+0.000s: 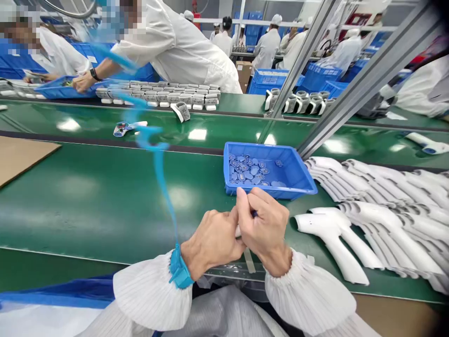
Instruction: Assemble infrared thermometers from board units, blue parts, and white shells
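My left hand (218, 239) and my right hand (265, 223) are closed and pressed together above the front of the green bench. A sliver of a white plastic piece (238, 231) shows between them; its shape is mostly hidden by my fingers. In the curl of my right hand a bit of a small dark blue part (254, 214) peeks out. Just beyond my hands stands a blue bin (291, 175) with many small blue-grey parts (247, 169) in it. A teal wrist strap (180, 269) with a coiled cord goes round my left wrist.
White gun-shaped plastic shells (340, 229) lie stacked on the right. Metal posts (361, 79) rise behind the bin. A green conveyor (210, 128) carries a part-assembled unit (128, 128). Cardboard (24, 157) lies left. Across, a co-worker (189, 47) leans over grey-white pieces (164, 96).
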`<state>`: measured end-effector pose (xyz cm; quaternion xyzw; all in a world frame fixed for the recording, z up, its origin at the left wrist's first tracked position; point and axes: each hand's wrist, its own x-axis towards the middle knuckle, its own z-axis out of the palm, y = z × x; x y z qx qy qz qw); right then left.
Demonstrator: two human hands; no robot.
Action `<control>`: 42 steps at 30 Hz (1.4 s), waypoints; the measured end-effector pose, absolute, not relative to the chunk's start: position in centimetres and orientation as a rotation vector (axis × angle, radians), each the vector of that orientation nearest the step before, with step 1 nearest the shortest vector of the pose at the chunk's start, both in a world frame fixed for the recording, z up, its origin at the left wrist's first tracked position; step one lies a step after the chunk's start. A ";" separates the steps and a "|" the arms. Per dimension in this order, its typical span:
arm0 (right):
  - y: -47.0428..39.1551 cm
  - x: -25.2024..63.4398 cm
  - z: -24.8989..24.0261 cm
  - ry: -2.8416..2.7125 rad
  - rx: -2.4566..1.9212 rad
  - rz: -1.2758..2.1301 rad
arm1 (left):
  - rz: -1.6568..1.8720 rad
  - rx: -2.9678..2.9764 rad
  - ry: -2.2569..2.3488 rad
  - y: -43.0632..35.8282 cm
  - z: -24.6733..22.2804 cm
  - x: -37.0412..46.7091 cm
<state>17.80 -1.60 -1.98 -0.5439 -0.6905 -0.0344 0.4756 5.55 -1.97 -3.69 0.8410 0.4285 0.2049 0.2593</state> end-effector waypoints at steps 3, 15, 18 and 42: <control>-1.8 18.0 -1.9 -1.694 -1.385 -0.092 | 0.591 2.146 1.073 -1.8 -3.6 5.6; -2.8 18.2 -1.5 -1.606 -1.315 -0.047 | 0.584 1.993 1.030 -2.8 -3.4 5.7; -3.2 18.5 -1.1 -1.735 -1.313 -0.046 | 0.611 1.992 0.960 -3.0 -3.5 5.8; -1.3 19.5 -0.2 -1.880 -1.609 0.288 | 0.650 1.917 1.272 -4.5 -3.6 5.0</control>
